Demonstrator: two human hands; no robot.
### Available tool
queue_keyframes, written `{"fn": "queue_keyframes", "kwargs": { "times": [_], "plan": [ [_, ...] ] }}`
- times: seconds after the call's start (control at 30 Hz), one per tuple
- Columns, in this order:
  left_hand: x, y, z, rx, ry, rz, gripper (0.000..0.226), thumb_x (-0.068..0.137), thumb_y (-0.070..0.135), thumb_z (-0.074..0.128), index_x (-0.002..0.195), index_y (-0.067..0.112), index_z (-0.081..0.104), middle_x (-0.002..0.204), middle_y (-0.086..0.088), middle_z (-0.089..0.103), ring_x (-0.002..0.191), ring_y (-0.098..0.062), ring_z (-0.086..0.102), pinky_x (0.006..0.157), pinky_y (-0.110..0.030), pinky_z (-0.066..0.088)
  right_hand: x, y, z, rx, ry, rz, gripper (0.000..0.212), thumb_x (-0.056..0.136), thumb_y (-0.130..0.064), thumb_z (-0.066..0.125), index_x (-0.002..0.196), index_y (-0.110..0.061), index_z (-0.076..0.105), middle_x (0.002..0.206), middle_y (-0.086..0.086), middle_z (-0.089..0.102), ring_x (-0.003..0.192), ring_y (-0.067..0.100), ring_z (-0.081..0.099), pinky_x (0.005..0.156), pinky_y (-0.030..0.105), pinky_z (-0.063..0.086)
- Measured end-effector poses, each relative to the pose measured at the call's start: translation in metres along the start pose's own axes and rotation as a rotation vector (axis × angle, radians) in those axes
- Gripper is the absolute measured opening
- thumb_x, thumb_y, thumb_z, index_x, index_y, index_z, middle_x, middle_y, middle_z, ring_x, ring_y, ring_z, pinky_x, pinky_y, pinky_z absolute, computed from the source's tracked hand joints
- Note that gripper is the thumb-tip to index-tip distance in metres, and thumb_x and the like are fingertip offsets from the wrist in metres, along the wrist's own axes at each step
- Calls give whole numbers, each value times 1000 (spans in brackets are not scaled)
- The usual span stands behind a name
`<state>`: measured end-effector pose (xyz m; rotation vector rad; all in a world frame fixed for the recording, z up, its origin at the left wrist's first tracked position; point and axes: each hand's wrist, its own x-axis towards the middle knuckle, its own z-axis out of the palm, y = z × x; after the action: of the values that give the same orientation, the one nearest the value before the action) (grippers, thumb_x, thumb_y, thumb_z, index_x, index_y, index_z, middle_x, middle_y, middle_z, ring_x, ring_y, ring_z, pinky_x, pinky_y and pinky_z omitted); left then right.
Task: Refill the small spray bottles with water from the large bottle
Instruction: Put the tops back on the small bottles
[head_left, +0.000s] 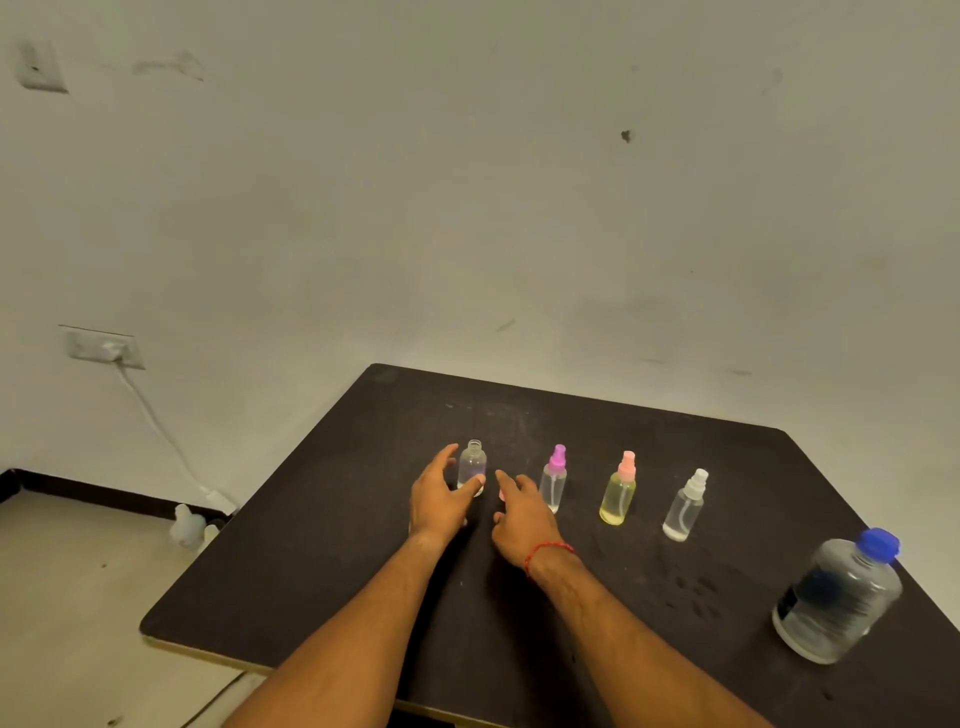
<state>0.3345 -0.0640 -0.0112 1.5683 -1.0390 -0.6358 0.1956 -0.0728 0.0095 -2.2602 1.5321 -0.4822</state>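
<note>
Open clear bottle (472, 464): upright at the left end of the row of four, spray top off, neck bare, only a trace of liquid at the bottom. Cupped loosely by the left hand (435, 499), thumb tip near or touching the lower wall, fingers spread behind, not clenched. Just right of it the right hand (522, 514), flat and released over the table, a small pink thing (502, 494) half hidden under its fingertips, probably the removed spray top, though too hidden to tell.

Best way with this step, as a judgement: steady the bottle low on its body, keep it upright, leave the neck free for pouring. Narrow mouth, so a slow thin stream needed; light plastic, easy to tip.

Further right, three capped spray bottles: one with a purple top (554, 478), one yellowish with a pink top (619, 488), one clear with a white top (687, 505). All slim cylinders, see-through, smooth-walled.

Near right corner: the large bottle (839, 597), squat, ribbed clear plastic, blue cap on, dark label, partly full, well apart from both hands.

Under everything a dark matte table (322, 545) with rounded corners, scuffed and dusty.
</note>
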Motion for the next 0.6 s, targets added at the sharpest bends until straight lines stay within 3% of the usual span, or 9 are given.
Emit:
{"fn": "queue_keyframes", "kwargs": {
  "times": [0.03,0.1,0.17,0.27,0.43,0.53,0.6],
  "plan": [
    [1,0,0,-1,-2,1,67,85,26,81,145,28,52,133,4,59,110,-20,64,51,-31,59,3,0,0,-5,-7,6,70,89,-10,56,152,-18,27,146,7,36,128,23,47,104,33,44],
    [2,0,1,2,-3,7,61,85,25,81,141,28,56,129,5,61,101,-17,66,45,-28,55,7,-1,-2,-19,-21,11,67,89,-9,55,151,-16,30,144,8,38,127,24,47,104,33,43],
    [2,-1,2,23,-7,7,54,86,25,80,136,28,60,127,6,63,95,-15,67,56,-37,62,10,-2,-4,-48,-25,4,56,89,-8,55,143,-14,42,138,8,43,123,26,50,103,34,44],
    [4,-4,3,68,-16,4,47,87,26,79,131,26,62,128,2,64,105,-19,65,80,-47,62,8,-4,-5,-74,12,-26,37,86,-5,56,122,-14,57,123,7,49,109,27,56,92,32,46],
    [2,-5,3,47,-4,42,42,85,25,80,124,26,63,121,6,66,98,-16,67,76,-48,62,0,-3,-6,-64,95,-71,25,82,0,57,99,-17,56,104,5,53,92,24,57,76,29,46],
    [1,-6,2,29,-14,51,41,85,24,81,122,26,64,115,10,66,96,-10,67,74,-40,63,-2,-3,-9,7,149,-67,26,79,-2,62,90,-24,52,97,-2,49,81,13,51,66,19,39],
    [-1,-6,2,12,-18,78,39,84,23,82,120,25,65,111,13,67,99,-5,65,75,-22,57,-2,-5,-13,90,209,-79,29,76,-3,66,94,-24,57,96,-5,48,82,9,49,64,12,33]
  ]
}}
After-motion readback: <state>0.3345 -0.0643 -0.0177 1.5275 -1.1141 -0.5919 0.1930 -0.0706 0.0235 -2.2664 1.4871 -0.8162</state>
